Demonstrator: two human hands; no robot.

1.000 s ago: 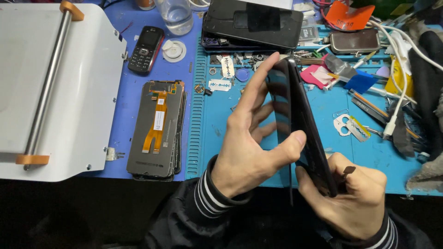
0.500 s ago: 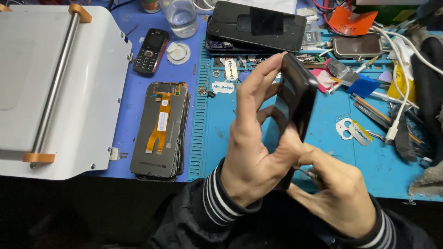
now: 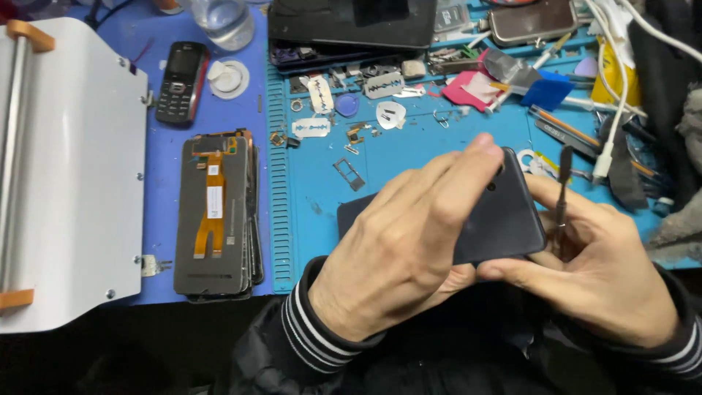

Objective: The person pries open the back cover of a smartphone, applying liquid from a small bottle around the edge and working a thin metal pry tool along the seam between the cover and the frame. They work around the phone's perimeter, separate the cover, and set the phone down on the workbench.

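A black smartphone [image 3: 504, 219] lies nearly flat between both hands above the blue work mat [image 3: 409, 153]. My left hand [image 3: 402, 256] covers its left half, fingers spread over the top and the index fingertip near its upper edge. My right hand [image 3: 592, 267] grips the phone's right end with the thumb beneath it. A thin metal pry tool [image 3: 564, 192] stands upright between the right hand's fingers, just right of the phone.
A stack of phone screens with an orange flex cable [image 3: 216, 212] lies left of the mat. A white machine [image 3: 69, 168] fills the far left. A small keypad phone [image 3: 180, 82], razor blades [image 3: 311, 128], a dark tablet [image 3: 351, 25], tools and cables crowd the back and right.
The phone has turned from standing on edge to lying almost flat. Both hands moved with it, and the left hand now rests over its top.
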